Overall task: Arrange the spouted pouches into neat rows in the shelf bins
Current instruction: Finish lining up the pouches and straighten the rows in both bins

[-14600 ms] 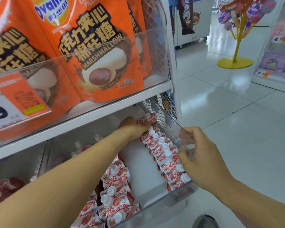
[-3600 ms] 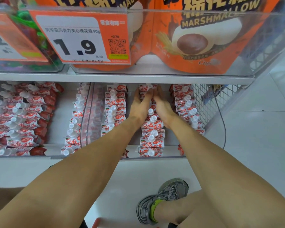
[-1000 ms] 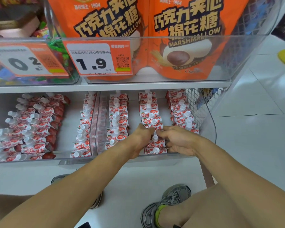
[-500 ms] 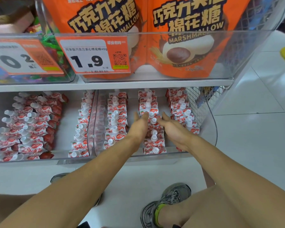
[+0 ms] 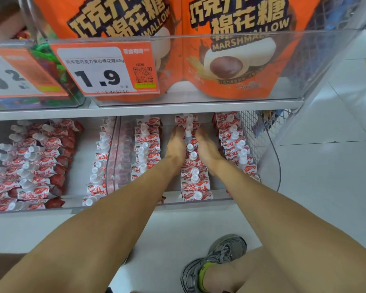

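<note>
Both arms reach deep into the clear bin (image 5: 270, 166) on the low shelf. The left hand (image 5: 176, 144) and the right hand (image 5: 206, 145) lie flat, one on each side of the middle row (image 5: 193, 166) of pouches. The fingers are straight and hold nothing. They just press the row's sides, like two walls squeezing it thin.

The pouches are small and red and white, with white caps. This bin has three rows: a left row (image 5: 146, 149), the middle one between the hands, and a right row (image 5: 234, 142) next to the wire mesh (image 5: 249, 132).

To do this step well, I think the hands should slide along the row together, front to back, with the same soft push on both sides. Push too hard and the pouches may pop up or tip over. The caps should end up in one line.

The next bin to the left holds a loose pile (image 5: 30, 157) that looks messy, so there may be more to do there.

Above, a white shelf (image 5: 135, 112) carries big orange marshmallow bags (image 5: 230, 49) and a price tag (image 5: 106, 70) that says 1.9. The floor (image 5: 325, 176) is pale shiny tile. A grey shoe (image 5: 216, 263) shows below.
</note>
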Action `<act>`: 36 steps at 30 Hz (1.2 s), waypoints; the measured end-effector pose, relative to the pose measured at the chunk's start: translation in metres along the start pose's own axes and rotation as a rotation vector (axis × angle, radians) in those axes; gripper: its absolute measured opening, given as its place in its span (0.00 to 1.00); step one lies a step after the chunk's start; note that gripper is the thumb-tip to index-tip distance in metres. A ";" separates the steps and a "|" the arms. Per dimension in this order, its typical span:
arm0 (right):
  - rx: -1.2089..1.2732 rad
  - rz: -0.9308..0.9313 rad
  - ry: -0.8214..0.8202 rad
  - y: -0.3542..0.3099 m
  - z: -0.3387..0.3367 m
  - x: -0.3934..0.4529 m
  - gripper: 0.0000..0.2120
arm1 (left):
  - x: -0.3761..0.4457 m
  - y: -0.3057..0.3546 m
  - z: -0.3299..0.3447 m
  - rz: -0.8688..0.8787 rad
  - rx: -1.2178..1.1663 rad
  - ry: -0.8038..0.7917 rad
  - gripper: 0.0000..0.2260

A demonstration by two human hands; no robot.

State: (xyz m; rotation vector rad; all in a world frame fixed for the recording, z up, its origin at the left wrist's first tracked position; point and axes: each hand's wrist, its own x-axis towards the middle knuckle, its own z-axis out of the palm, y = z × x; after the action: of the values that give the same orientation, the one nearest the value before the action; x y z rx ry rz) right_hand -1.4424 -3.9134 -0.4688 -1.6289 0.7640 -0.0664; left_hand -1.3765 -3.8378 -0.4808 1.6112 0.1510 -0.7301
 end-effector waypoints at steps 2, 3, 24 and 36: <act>0.059 0.037 -0.061 0.005 -0.001 0.007 0.27 | 0.009 -0.006 -0.001 0.003 0.045 -0.050 0.28; 0.080 0.044 -0.073 0.008 -0.001 0.009 0.26 | 0.007 -0.006 -0.002 0.020 0.063 -0.065 0.27; 0.070 0.013 0.019 -0.005 -0.001 0.024 0.27 | 0.015 0.015 0.001 0.204 0.251 -0.040 0.22; -0.038 0.017 -0.002 -0.012 -0.002 0.006 0.28 | -0.019 0.022 -0.007 0.117 0.104 0.015 0.25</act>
State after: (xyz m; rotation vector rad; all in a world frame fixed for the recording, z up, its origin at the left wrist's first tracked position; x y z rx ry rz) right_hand -1.4332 -3.9178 -0.4603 -1.6582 0.7811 -0.0381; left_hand -1.3782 -3.8291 -0.4518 1.7101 0.0291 -0.6440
